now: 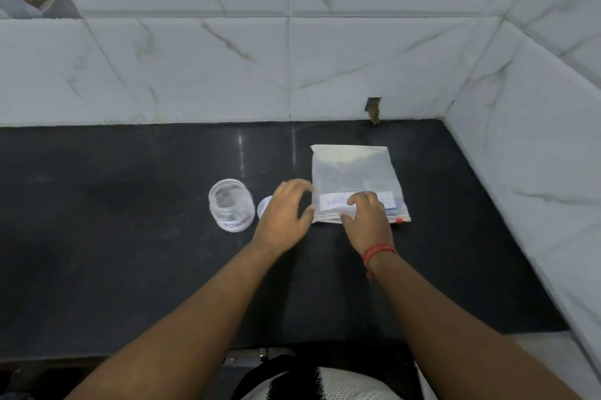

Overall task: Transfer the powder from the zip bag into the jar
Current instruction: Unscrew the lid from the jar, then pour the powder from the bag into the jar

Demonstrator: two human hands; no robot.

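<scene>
i have the zip bag (pixel 356 181) lying flat on the dark worktop (pixel 130 269), its long axis running away from me toward the tiled wall, the zip end nearest me. my right hand (pixel 367 220) sits on that near edge, fingers (pixel 356 199) curled down over the white label, pressing or pinching the bag there; i cannot tell whether they have truly closed on the zip strip. my left hand (pixel 286 214) is spread loose and empty, its fingertips just touching the bag's left edge. the right hand is plainly the nearer one to the seal. the jar (pixel 231 208) stands upright and uncapped, left of the left hand and well apart from the bag, with what i take to be its lid (pixel 264 206) just beside it, half hidden behind that hand. the powder shows only as a pale band at the bag's far end. both labels are too blurred to read, and the seal itself is covered by my right hand.
</scene>
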